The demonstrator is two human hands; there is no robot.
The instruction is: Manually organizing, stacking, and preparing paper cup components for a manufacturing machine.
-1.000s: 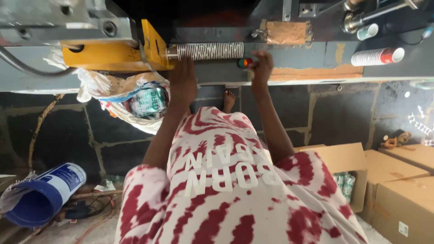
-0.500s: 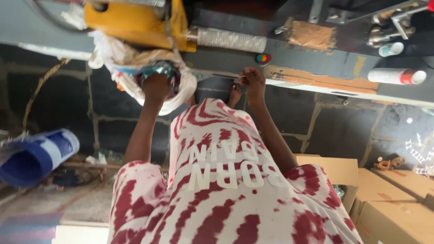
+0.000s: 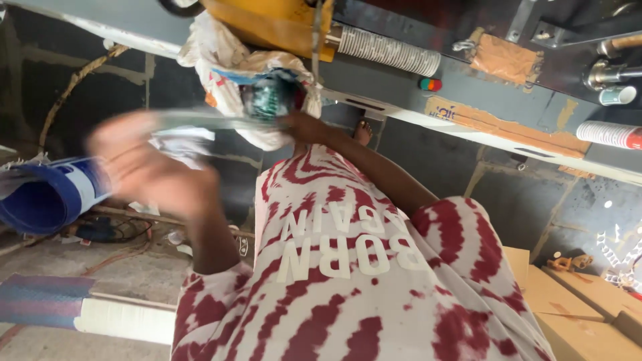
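Note:
I look down my red-and-white tie-dye shirt (image 3: 348,281). A white plastic bag (image 3: 227,67) with green packets (image 3: 267,97) inside hangs from the grey machine (image 3: 508,113) in front of me. My right hand (image 3: 302,127) is closed at the bag's mouth, next to the packets. My left hand (image 3: 144,164) is raised to the left of the bag and heavily blurred. A pale thin strip (image 3: 200,119) stretches from it toward the bag; whether the fingers hold it is unclear.
A yellow housing (image 3: 267,23) and a ribbed white stack of cups (image 3: 388,50) sit on the machine above the bag, with a red-and-green button (image 3: 430,84) beside them. A blue roll (image 3: 47,197) lies at left. Cardboard boxes (image 3: 568,307) stand at lower right.
My left hand has come out of the bag and swung left, blurred. My right hand has left the red-and-green button and dropped to the bag's mouth.

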